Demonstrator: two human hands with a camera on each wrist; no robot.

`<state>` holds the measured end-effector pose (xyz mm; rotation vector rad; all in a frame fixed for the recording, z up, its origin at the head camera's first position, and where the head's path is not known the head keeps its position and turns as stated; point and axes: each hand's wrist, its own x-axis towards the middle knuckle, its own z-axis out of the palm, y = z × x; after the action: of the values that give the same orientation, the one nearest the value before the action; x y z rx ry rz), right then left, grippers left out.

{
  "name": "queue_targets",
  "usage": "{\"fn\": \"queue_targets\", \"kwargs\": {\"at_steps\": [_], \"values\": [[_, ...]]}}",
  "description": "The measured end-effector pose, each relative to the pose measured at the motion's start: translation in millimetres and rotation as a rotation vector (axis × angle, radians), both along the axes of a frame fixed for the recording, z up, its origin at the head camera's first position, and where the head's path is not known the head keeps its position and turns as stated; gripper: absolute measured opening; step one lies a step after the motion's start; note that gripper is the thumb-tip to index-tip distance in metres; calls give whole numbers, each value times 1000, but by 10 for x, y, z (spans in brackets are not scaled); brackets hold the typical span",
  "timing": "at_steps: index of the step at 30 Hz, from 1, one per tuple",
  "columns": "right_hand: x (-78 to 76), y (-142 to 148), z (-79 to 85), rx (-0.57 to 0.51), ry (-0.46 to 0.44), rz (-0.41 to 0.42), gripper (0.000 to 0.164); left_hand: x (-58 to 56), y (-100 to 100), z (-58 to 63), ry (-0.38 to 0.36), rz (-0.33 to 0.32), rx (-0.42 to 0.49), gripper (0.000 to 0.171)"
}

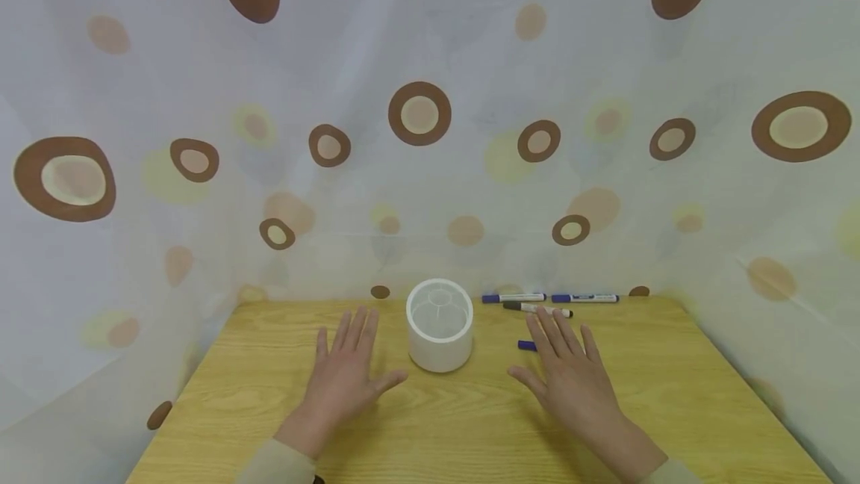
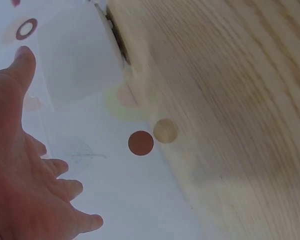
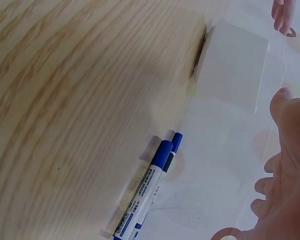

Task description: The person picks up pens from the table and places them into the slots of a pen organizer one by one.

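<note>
A white round pen holder (image 1: 440,353), with dividers inside, stands upright on the wooden table between the two hands. My left hand (image 1: 346,379) is spread palm down left of it, fingers apart and nothing held. To the holder's right, my right hand (image 1: 578,383) is likewise spread, thumb toward the holder. A blue-capped whiteboard marker (image 1: 527,346) lies partly hidden behind the right fingers; its printed barrel (image 3: 142,195) shows in the right wrist view. Just beyond those fingertips is a black-capped marker (image 1: 531,308). Both wrist views show the holder's smooth side wall (image 2: 80,57).
Along the table's back edge lie two more blue-capped markers, one on the left (image 1: 513,298) and one on the right (image 1: 584,298). A pale curtain (image 1: 470,43) with brown and yellow circles surrounds the back and sides of the wooden table (image 1: 430,439).
</note>
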<state>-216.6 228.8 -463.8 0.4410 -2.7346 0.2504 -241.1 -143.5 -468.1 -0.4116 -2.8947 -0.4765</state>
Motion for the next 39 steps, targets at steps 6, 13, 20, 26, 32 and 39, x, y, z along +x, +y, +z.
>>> {"fn": "queue_targets", "kwargs": {"at_steps": [6,13,20,26,32,39], "values": [[-31,25,-1,6,-27,-14,92,-84,120,6,13,-27,88,119],[-50,29,2,-8,-24,-3,91,-168,253,12,5,-41,152,125],[-97,21,-18,-9,-18,-5,90,-249,378,5,9,-52,198,125],[-165,9,-37,-6,-17,1,91,-292,457,15,17,-67,243,125],[-196,-20,-33,7,-30,-4,90,-360,524,2,27,-75,278,126],[-211,-80,20,4,-42,-6,89,-427,594,-2,1,-70,317,127]]}}
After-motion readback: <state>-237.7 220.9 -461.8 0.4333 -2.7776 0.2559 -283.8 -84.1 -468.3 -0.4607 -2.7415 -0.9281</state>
